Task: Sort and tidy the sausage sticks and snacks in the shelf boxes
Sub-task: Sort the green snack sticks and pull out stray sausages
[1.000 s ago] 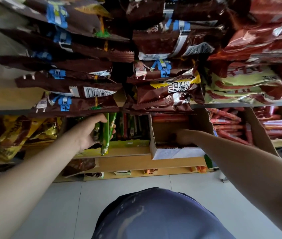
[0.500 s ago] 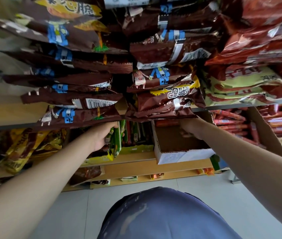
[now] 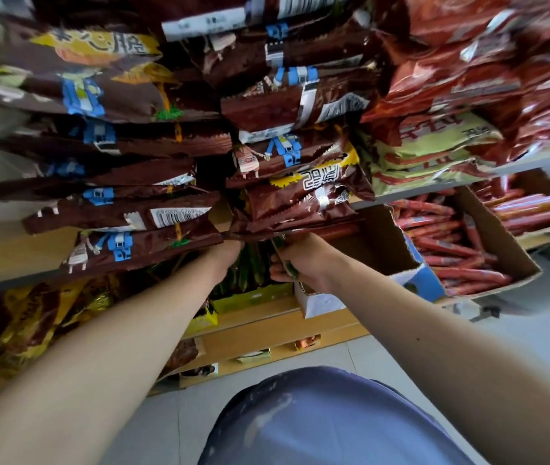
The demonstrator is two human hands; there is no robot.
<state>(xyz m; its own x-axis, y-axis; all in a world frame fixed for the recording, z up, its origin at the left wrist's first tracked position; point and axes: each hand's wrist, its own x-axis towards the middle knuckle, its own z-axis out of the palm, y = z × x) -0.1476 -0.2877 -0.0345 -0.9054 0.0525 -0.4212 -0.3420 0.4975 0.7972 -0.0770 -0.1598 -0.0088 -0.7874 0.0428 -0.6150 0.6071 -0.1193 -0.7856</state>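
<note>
Green-wrapped sausage sticks (image 3: 250, 270) stand in a yellow-green shelf box (image 3: 253, 296) under hanging brown snack bags (image 3: 139, 243). My left hand (image 3: 226, 255) reaches into that box; its fingers are hidden behind the lowest brown bag. My right hand (image 3: 304, 260) is just right of it, fingers curled round a green stick (image 3: 287, 267) at the box's right edge. A brown cardboard box (image 3: 384, 243) with a torn white-and-blue front lies behind my right wrist. Red sausage sticks (image 3: 451, 253) fill the cardboard box further right.
Red and yellow-green snack bags (image 3: 434, 146) crowd the upper shelf on the right. Yellow-brown packets (image 3: 32, 323) fill the lower left shelf. Another box of red sausages (image 3: 528, 209) sits at far right. A wooden shelf edge (image 3: 267, 333) and grey floor tiles lie below.
My right hand left the middle cardboard box, moved left and took hold of a green stick. My left hand pushed deeper under the brown bags. The view tilted upward.
</note>
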